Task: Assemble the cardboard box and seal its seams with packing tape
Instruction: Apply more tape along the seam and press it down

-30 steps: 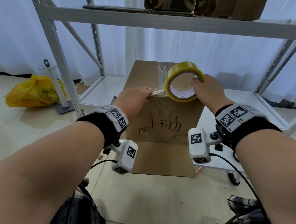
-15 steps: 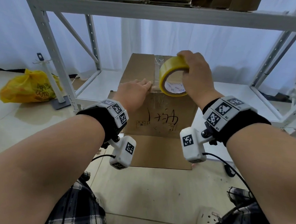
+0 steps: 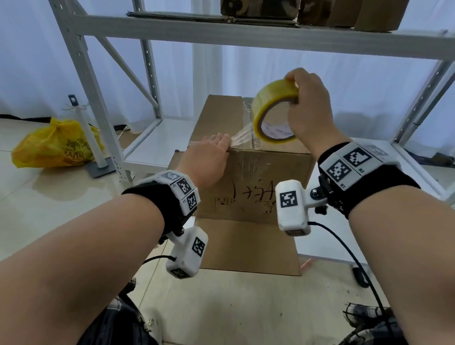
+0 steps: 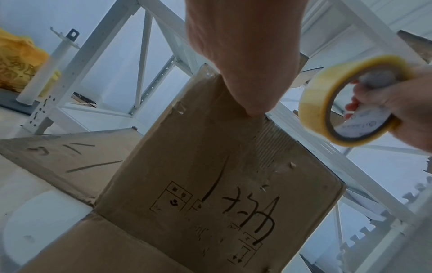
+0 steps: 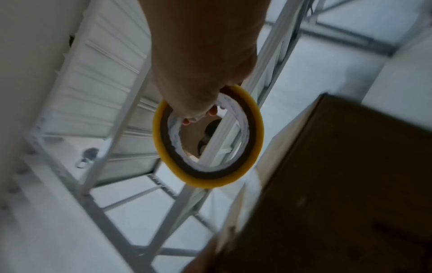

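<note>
A brown cardboard box [image 3: 247, 181] with handwriting on its near side stands on the floor. My left hand [image 3: 211, 151] lies with straight fingers on the box's near top edge and presses down the tape end. My right hand [image 3: 307, 110] grips a yellow packing tape roll [image 3: 273, 114] above the box top. A clear strip of tape [image 3: 240, 134] stretches from the roll down to my left fingertips. In the left wrist view the left hand [image 4: 245, 64] touches the box [image 4: 210, 175], with the roll [image 4: 346, 103] to the right. The right wrist view shows fingers hooked through the roll [image 5: 208, 142].
A white metal rack [image 3: 99, 91] frames the box, and brown boxes [image 3: 259, 2] sit on its upper shelf. A yellow bag [image 3: 56, 147] and a white post stand [image 3: 91, 141] are at the left. The box's lower flaps [image 3: 249, 244] lie spread on the floor.
My right hand has lifted the roll up and back from the box's near edge, and a strip of tape is now pulled out. The left hand stays pressed on the edge.
</note>
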